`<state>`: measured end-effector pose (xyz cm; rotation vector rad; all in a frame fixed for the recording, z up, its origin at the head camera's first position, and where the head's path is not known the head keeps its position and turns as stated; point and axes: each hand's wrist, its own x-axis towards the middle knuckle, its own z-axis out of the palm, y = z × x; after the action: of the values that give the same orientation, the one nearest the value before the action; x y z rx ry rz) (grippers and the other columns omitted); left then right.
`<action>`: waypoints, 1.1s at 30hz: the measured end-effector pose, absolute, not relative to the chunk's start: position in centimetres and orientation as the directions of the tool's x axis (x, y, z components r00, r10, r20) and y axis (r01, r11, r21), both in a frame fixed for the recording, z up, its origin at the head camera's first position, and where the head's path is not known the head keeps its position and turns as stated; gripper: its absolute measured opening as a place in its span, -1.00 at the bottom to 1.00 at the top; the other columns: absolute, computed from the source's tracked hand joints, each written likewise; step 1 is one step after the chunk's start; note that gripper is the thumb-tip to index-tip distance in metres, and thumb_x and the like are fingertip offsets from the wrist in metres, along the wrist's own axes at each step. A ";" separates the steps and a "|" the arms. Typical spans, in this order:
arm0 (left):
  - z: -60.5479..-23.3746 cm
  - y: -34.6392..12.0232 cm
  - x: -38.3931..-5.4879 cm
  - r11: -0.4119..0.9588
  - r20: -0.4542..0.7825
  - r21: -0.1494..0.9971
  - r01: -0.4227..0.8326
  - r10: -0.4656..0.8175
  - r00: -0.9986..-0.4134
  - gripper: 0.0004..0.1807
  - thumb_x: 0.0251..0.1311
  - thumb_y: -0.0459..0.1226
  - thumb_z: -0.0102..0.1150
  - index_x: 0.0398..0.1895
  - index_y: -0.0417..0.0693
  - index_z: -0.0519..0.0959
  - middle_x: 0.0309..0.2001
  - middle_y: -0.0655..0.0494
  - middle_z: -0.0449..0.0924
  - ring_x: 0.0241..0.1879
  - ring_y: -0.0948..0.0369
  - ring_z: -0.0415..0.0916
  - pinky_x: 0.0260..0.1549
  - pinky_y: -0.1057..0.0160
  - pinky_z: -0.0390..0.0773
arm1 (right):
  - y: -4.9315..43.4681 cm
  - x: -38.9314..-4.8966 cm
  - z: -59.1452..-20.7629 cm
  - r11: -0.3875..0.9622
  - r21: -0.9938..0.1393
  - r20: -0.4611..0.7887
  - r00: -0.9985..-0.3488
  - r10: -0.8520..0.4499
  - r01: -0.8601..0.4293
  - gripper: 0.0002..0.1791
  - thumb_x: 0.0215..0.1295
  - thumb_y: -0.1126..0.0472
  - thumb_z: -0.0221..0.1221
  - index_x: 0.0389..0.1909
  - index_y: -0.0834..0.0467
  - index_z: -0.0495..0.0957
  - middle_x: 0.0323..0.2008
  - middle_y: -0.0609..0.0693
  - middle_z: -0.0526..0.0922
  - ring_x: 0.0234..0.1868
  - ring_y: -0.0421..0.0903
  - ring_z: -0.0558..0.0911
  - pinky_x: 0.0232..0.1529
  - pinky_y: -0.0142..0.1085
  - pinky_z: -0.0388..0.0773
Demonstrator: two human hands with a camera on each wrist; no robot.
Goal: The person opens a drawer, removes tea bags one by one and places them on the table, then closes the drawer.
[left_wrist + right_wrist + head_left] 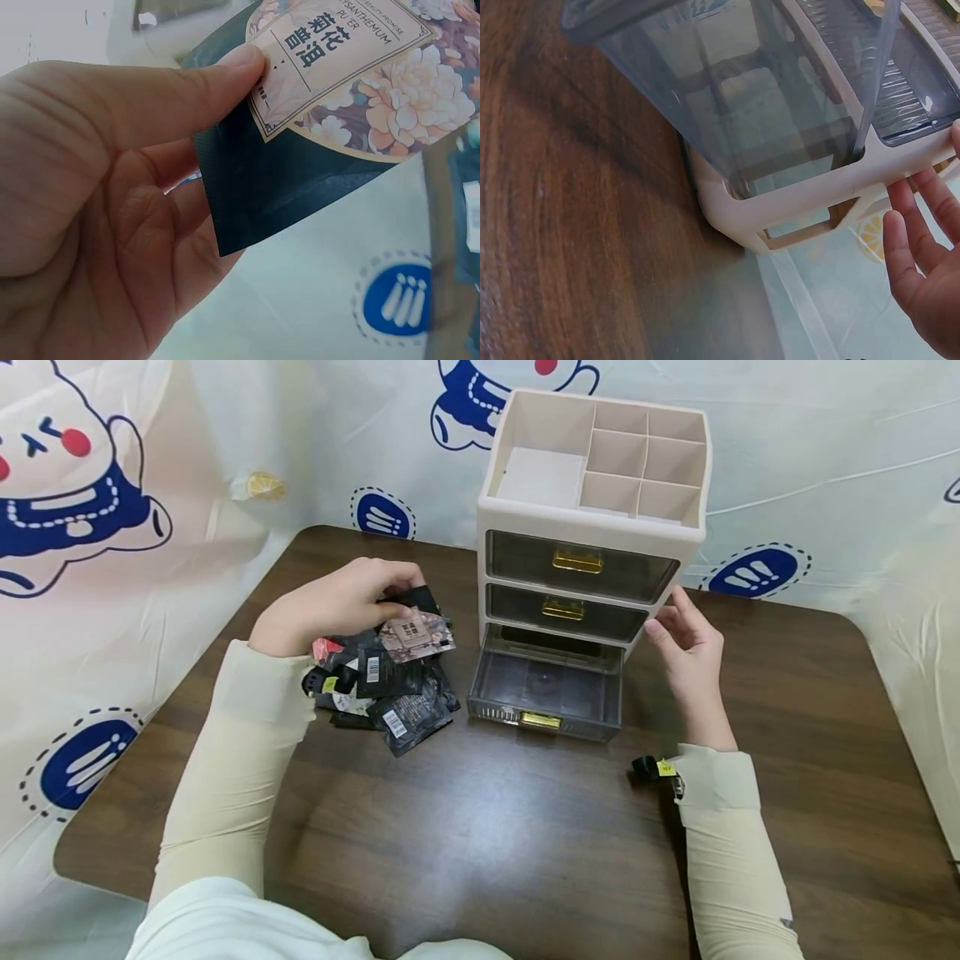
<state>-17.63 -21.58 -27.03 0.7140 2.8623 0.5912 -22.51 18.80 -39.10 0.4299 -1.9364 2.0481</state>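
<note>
My left hand [356, 597] pinches a tea sachet [300, 142], its thumb lying on the printed face. The sachet is dark green with a pink floral label reading chrysanthemum pu'er. Below and around that hand lies a pile of black sachets [408, 710], some with white barcode labels. My right hand [693, 647] touches the right side of a cream drawer organizer [592, 518], its thumb by the front edge. In the right wrist view, its fingertips [904, 195] rest against the organizer's side frame. The lowest drawer [547, 681] is pulled out, with nothing inside it.
Two upper drawers with gold handles [577, 561] are closed. Open compartments [615, 452] form the organizer's top. The brown table [480, 835] ends at a patterned curtain [300, 443] behind and at the sides.
</note>
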 end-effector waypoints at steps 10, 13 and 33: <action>-29.1 -24.8 -18.6 0.835 -0.102 0.478 0.271 0.359 -0.928 -0.91 0.33 -0.43 0.15 -0.16 -0.19 0.48 -0.33 -0.02 0.60 -0.36 0.12 0.40 -0.26 0.15 0.39 | 18.9 -22.6 -39.3 -0.067 -0.905 0.420 -0.908 0.007 -0.419 -0.42 0.29 0.48 0.20 0.29 0.02 0.50 -0.26 -0.29 0.74 -0.23 -0.34 0.63 -0.12 -0.56 0.55; -30.2 -25.7 -19.2 0.837 -0.114 0.495 0.232 0.327 -0.938 -0.90 0.34 -0.43 0.14 -0.13 -0.21 0.47 -0.33 -0.05 0.58 -0.36 0.11 0.40 -0.26 0.14 0.38 | 18.9 -22.7 -39.3 -0.066 -0.906 0.420 -0.908 0.001 -0.419 -0.42 0.29 0.48 0.20 0.30 0.02 0.50 -0.25 -0.29 0.74 -0.22 -0.34 0.63 -0.11 -0.55 0.55; -34.5 -26.5 -20.4 0.862 -0.162 0.493 0.115 0.221 -0.962 -0.63 0.37 -0.41 0.09 0.21 -0.28 0.39 -0.02 -0.29 0.54 -0.07 -0.12 0.51 0.03 -0.13 0.50 | 18.7 -22.7 -39.4 -0.055 -0.900 0.433 -0.902 -0.001 -0.432 -0.40 0.28 0.54 0.16 0.30 0.04 0.50 -0.26 -0.29 0.73 -0.21 -0.34 0.64 -0.09 -0.55 0.55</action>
<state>-20.38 -26.52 -34.53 0.2580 2.8239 0.7278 -22.70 18.73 -39.39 0.4630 -1.9238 2.0316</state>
